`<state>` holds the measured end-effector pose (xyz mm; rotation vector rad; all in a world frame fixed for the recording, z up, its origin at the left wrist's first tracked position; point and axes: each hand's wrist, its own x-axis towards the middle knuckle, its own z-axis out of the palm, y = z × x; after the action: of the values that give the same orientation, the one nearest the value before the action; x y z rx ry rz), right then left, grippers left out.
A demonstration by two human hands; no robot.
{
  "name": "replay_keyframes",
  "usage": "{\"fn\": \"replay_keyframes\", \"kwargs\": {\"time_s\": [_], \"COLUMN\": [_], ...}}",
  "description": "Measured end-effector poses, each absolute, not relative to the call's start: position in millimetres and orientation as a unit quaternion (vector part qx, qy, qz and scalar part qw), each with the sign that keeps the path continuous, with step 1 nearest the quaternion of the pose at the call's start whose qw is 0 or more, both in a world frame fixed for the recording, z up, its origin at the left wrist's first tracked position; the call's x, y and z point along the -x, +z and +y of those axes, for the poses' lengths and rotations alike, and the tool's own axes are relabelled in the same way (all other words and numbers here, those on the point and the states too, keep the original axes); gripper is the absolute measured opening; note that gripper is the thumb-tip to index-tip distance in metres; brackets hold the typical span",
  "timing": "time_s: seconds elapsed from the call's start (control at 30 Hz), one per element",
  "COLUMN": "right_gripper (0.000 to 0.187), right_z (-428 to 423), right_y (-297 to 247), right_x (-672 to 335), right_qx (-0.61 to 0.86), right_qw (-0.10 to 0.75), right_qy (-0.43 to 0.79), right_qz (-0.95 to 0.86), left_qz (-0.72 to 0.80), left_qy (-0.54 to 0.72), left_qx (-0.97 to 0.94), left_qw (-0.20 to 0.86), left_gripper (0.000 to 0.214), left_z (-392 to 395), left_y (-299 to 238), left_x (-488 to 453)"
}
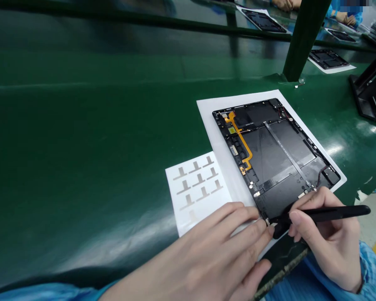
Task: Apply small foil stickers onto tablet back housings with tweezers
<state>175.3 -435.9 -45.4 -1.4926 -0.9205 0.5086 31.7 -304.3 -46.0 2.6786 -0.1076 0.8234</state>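
A tablet housing (278, 142) lies open on a white sheet (207, 113), its inside facing up. An orange flex cable (242, 144) runs along its left side, and a grey ribbon cable (285, 150) crosses the middle. My left hand (213, 251) is stretched out, its fingertips against the housing's near corner. In my right hand (329, 234) a slim black pen-shaped tool (341, 213) is pinched, its front end pointing at that same corner. The tool's tip is hard to make out there. Partly under my left hand is a card of grey T-shaped stickers (199, 177).
A green post (305, 42) rises from the green bench (97, 146). Another housing (329, 58) lies beyond it, near a black stand (371, 90) at the right. More housings and other people's hands (346, 19) are at the back. The bench edge (282, 271) runs close below my hands.
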Motion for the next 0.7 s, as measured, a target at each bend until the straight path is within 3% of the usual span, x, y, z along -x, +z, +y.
{"fn": "replay_keyframes", "kwargs": {"time_s": [0.5, 0.7], "right_gripper": [0.027, 0.026], "right_z": [-434.7, -434.3], "right_y": [-44.3, -44.4], "right_x": [-173.6, -174.6], "right_qx": [0.683, 0.686], "right_qw": [0.587, 0.583], "right_qy": [0.217, 0.208], "right_qz": [-0.377, -0.384], "left_qz": [-0.028, -0.029], "left_qy": [0.281, 0.316], "left_qx": [-0.951, -0.940], "left_qw": [0.128, 0.128], "left_gripper": [0.027, 0.037], "left_z": [-299.5, -298.0], "left_y": [-40.7, -45.4], "left_x": [-30.3, -31.3]}}
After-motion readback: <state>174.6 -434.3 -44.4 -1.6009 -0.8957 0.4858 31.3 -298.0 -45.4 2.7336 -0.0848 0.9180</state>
